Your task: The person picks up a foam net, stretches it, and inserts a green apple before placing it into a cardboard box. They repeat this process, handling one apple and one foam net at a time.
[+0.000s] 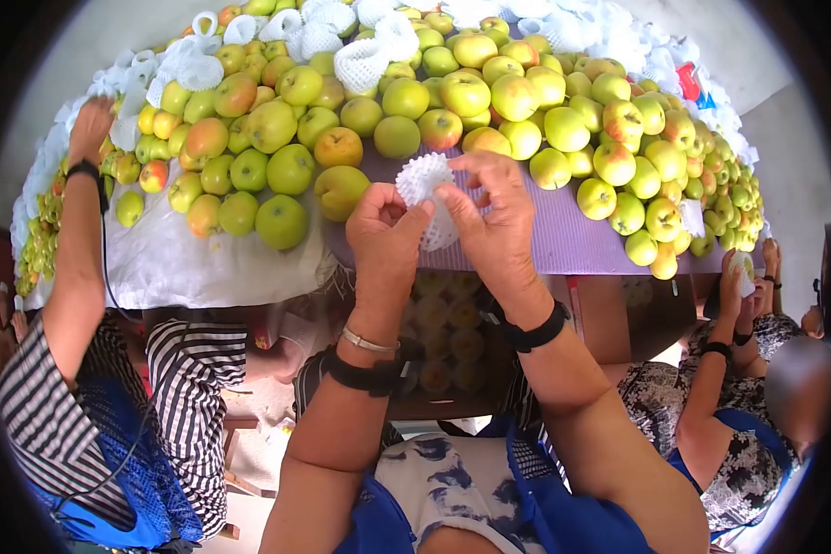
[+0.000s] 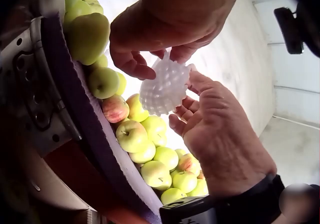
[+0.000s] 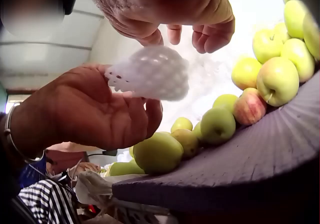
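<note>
A white foam fruit net (image 1: 440, 226) is held up between both hands above the front edge of the table. It looks rounded, with a frilled rim, and no fruit colour shows through it. My left hand (image 1: 388, 231) pinches one side with thumb and curled fingers; in the right wrist view this left hand (image 3: 107, 106) lies under the net (image 3: 155, 74). On the other side my right hand (image 1: 500, 217) pinches the net near its rim, the thumb against it. Green-yellow apples (image 1: 399, 137), some blushed red, are heaped just beyond the hands.
Purple padding (image 1: 563, 226) and a white cloth (image 1: 171, 258) cover the table. More foam nets (image 1: 360, 65) lie along the back of the heap. People work at both sides, one reaching in with an arm (image 1: 78, 222) at left. Below the edge is a dark drawer-like space (image 1: 448, 388) holding round things.
</note>
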Demonstrator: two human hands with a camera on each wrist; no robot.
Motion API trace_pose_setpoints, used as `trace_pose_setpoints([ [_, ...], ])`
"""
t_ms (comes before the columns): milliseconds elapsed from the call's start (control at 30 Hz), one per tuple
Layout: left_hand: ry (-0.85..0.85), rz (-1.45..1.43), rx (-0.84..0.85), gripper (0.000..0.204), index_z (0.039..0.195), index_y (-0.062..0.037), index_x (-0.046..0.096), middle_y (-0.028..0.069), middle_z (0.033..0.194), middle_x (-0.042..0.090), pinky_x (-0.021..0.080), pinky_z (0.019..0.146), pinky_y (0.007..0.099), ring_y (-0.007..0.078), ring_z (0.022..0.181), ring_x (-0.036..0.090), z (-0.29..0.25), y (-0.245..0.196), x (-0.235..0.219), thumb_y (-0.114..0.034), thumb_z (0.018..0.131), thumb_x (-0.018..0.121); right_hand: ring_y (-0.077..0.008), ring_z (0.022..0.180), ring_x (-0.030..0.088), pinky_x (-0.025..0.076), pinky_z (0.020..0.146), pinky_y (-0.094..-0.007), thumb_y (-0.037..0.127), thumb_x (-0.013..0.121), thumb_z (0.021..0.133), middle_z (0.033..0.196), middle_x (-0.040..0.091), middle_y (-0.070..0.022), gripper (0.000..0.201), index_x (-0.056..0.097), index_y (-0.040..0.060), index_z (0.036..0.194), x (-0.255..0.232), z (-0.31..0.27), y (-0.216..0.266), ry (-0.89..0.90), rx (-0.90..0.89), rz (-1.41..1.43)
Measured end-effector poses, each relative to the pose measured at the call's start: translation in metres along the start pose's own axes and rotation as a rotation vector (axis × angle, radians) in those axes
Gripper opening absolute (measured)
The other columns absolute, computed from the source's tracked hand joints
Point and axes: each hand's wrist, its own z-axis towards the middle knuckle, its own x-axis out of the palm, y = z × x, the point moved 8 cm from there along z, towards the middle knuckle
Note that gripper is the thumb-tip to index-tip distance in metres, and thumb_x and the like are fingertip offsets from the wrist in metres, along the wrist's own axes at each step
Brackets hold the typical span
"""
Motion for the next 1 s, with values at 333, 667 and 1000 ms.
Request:
trace_pose_setpoints([
  [333,0.208,0.088,0.105,0.017,0.072,-0.0013,0.047,0.0082,0.101,0.059,0.045,0.069,0.0229,0.0099,0.082,0.053,0.002,0.011,0.021,0.009,0.068,0.059,-0.0213,0.065,0.061,0.049,0.061,-0.0306,0.001,0.051,0.078,0.072,0.061,-0.0133,0.021,0.059,-0.0015,0.096,-0.005,-0.019,-0.062,0.138,0.383,0.186],
  [667,0.412,-0.207,-0.094,0.013,0.085,-0.0018,0.053,0.011,0.106,0.059,0.045,0.084,0.0314,0.0178,0.094,0.057,-0.011,0.029,0.038,0.001,0.072,0.054,-0.0128,0.069,0.059,0.048,0.061,-0.0257,0.006,0.048,0.086,0.08,0.061,-0.0064,0.014,0.056,-0.0026,0.094,-0.003,-0.03,-0.075,-0.016,0.922,1.03],
  [1000,0.403,-0.617,-0.275,0.031,0.115,0.0005,0.045,0.0113,0.109,0.058,0.044,0.088,0.0339,0.0208,0.098,0.057,-0.015,0.031,0.049,-0.011,0.087,0.048,-0.0069,0.065,0.055,0.047,0.059,-0.0228,0.012,0.056,0.088,0.074,0.061,-0.0019,0.012,0.059,0.0014,0.085,-0.002,-0.028,-0.073,0.008,0.813,1.013],
])
